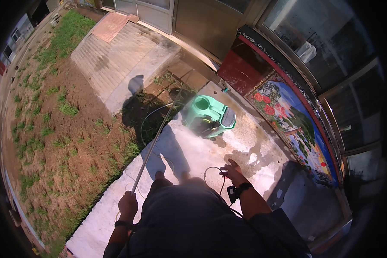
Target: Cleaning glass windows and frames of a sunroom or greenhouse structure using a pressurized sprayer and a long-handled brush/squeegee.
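My left hand [128, 205] is closed around the lower end of a long thin metal rod [153, 143], which slants up and to the right over the edge of the concrete. My right hand [233, 172] is raised over the slab with its fingers partly spread, and a thin dark cable [223, 187] passes at the fingers; whether they grip it is unclear. A small black device [233, 194] hangs at the right wrist. Ahead stands a green plastic backpack sprayer tank [209, 114] with a round opening and dark straps. A thin pale hose [144, 124] curves beside it.
Underfoot lies a pale concrete slab [196, 154] with wet patches. Grassy soil [77, 129] borders it at left, and a ribbed concrete ramp [116, 54] rises towards the doors [206, 30]. A tiled picture wall [293, 122] under windows bounds the right side.
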`<act>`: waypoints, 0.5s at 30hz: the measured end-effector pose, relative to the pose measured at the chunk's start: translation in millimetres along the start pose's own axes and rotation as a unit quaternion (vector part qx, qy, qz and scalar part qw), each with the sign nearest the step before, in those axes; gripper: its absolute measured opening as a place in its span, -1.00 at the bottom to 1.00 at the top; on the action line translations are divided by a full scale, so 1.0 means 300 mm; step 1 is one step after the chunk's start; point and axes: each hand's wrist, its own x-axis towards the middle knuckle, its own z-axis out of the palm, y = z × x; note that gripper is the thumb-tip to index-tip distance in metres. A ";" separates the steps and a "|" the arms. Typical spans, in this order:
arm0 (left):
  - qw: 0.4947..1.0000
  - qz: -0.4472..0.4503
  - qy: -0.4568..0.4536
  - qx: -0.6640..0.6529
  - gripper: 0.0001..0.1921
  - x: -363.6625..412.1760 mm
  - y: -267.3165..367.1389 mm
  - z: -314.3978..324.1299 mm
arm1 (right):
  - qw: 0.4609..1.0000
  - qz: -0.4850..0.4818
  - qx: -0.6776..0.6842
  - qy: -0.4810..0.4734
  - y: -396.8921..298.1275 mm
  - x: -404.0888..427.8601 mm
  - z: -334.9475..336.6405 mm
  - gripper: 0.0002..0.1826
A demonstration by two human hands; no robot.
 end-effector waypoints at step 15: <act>0.999 -0.038 -0.002 -0.006 -0.75 -0.032 -0.040 0.016 | 1.000 -0.002 0.015 -0.003 0.015 0.014 0.001 -0.25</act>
